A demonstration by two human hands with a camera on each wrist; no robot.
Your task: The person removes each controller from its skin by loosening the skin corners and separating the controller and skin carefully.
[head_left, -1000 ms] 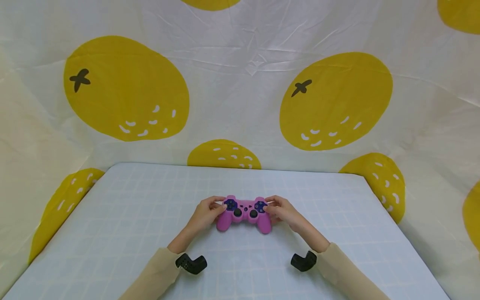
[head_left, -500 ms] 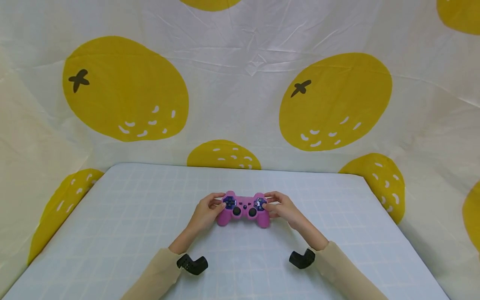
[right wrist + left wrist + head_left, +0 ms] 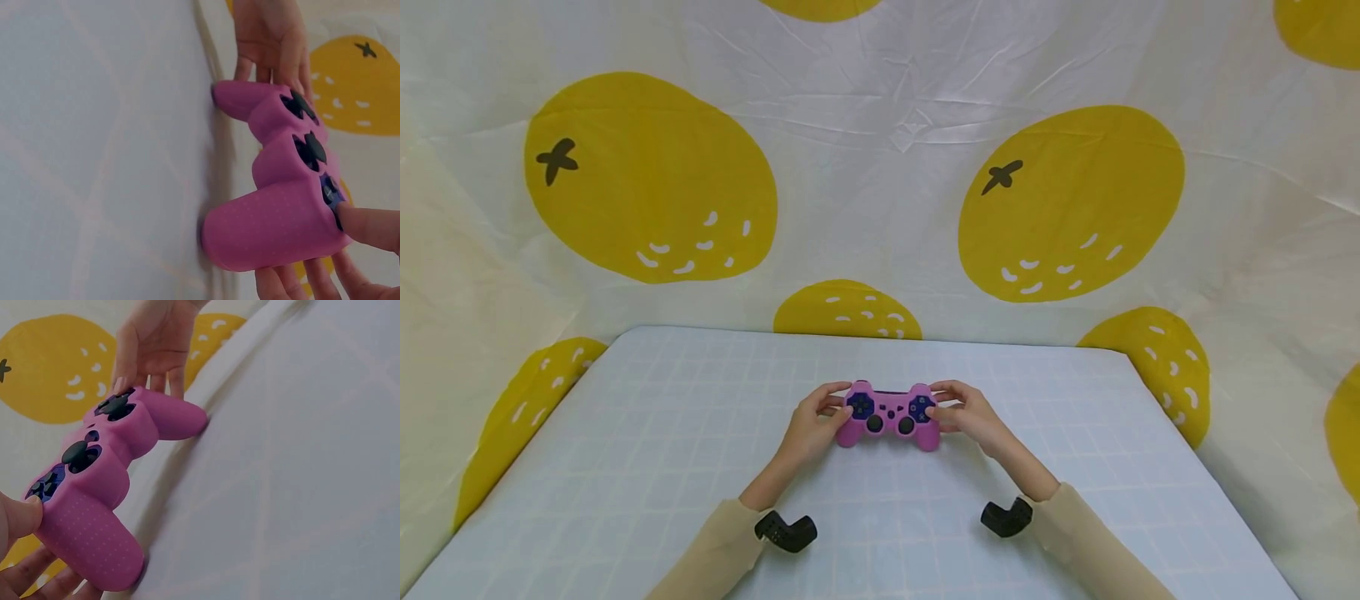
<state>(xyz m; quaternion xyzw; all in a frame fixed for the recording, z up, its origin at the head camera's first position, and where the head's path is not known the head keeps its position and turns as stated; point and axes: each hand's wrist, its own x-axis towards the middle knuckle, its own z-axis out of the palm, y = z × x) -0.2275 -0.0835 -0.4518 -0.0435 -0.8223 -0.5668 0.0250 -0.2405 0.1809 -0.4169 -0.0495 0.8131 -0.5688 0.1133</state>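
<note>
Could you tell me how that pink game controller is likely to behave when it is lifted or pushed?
The game controller probably stays rigid. Its dotted, rubbery-looking cover should resist slipping in the left hand and right hand. Resting on two handle tips, it may rock rather than roll.

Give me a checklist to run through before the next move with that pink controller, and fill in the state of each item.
1. Left hand grips the pink controller at its left end, thumb on the face: ok.
2. Right hand grips the opposite end, thumb on the button cluster: ok.
3. Both handle tips touch the table, as the wrist views show: ok.
4. Controller sits level between the hands, face toward the person: ok.
5. Table surface around the controller free of other objects: ok in the head view.
6. Fingers behind the controller, on the shoulder buttons: cannot tell, hidden by the body.
</note>
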